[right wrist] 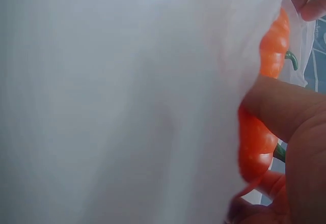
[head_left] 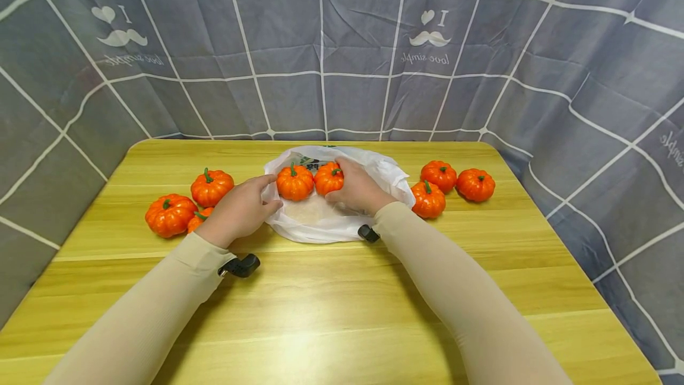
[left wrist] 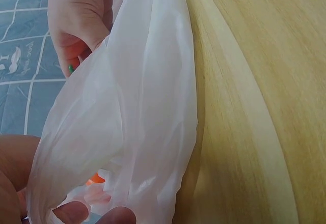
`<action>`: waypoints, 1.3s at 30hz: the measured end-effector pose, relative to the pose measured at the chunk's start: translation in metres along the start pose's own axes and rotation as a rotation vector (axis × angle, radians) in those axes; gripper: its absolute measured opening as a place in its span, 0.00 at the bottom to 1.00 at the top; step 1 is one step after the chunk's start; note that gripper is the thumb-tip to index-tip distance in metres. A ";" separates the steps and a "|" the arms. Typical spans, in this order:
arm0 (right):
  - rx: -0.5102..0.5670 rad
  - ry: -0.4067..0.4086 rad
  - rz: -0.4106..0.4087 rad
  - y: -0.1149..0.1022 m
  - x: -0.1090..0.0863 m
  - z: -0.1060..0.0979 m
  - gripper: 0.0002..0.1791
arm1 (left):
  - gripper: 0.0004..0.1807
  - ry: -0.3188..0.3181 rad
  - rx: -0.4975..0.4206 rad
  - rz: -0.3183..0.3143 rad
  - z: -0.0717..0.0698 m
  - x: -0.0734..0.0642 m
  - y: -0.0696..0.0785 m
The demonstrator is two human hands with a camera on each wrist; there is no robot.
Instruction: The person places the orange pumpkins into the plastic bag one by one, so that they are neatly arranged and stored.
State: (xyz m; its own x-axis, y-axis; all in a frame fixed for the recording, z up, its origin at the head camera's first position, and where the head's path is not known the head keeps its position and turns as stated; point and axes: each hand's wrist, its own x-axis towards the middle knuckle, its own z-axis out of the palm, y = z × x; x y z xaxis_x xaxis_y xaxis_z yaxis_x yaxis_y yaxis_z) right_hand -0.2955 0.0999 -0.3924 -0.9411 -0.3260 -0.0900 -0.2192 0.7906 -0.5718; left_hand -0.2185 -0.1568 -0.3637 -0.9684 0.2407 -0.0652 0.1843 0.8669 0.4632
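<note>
- Orange pumpkin (head_left: 328, 178), green-stemmed, sits in the right hand at the mouth of the white plastic bag (head_left: 315, 234), near the middle of the table's far half.
- Right hand (head_left: 363, 188) is closed partway, thumb and fingers gripping that pumpkin from its right side.
- Left hand (head_left: 240, 210) is at the bag's left edge, fingers slightly bent; the left wrist view shows the plastic between thumb and fingertips, apparently in a light pinch, though the hand is cut off there.
- Second pumpkin (head_left: 295, 184) lies just beside the gripped one within the bag's opening, near the left fingertips.
- Three more pumpkins stand left of the bag: a rear one (head_left: 211, 189), a front one (head_left: 170, 217) and a third (head_left: 199, 220) partly hidden by the left hand.
- Another three are to the right: one (head_left: 428, 201) right by the bag's edge, one (head_left: 438, 176) behind it, and one (head_left: 475, 185) farthest right.
- Wooden table (head_left: 315, 296) carries everything, with a grey checked curtain (head_left: 283, 34) behind.
</note>
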 end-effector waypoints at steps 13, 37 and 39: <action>0.017 -0.001 0.031 0.000 -0.003 -0.001 0.57 | 0.38 -0.003 0.005 -0.002 0.000 0.001 0.002; -0.072 -0.018 0.097 -0.022 -0.035 -0.030 0.58 | 0.37 0.001 -0.011 -0.013 -0.001 0.000 0.003; -0.084 -0.017 0.086 -0.026 -0.045 -0.039 0.59 | 0.37 0.000 -0.011 -0.014 -0.001 -0.001 0.003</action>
State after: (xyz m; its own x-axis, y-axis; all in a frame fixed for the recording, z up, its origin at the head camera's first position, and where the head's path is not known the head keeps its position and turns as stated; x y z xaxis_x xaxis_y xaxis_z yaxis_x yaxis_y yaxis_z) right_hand -0.2577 0.1144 -0.3417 -0.9529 -0.2636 -0.1501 -0.1596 0.8565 -0.4909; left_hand -0.2176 -0.1548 -0.3610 -0.9710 0.2282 -0.0716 0.1685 0.8652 0.4722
